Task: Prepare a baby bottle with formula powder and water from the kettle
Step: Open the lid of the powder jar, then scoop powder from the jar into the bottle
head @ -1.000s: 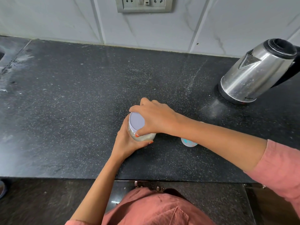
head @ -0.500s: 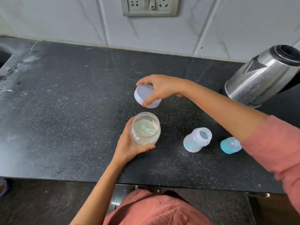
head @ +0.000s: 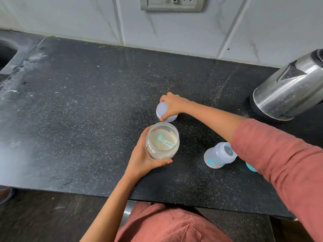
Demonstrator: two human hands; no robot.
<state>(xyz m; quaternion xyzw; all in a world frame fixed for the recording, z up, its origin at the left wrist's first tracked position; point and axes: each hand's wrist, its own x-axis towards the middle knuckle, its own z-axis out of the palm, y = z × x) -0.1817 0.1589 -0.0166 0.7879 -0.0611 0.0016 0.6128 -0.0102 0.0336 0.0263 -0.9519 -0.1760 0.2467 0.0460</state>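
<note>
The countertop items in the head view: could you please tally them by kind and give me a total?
formula jar: 1
jar lid: 1
scoop, lying in the jar: 1
baby bottle: 1
teal cap, partly hidden: 1
kettle: 1
Total: 6

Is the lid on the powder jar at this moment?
No, the powder jar stands open in the left hand, while the right hand holds the lid apart from it.
</note>
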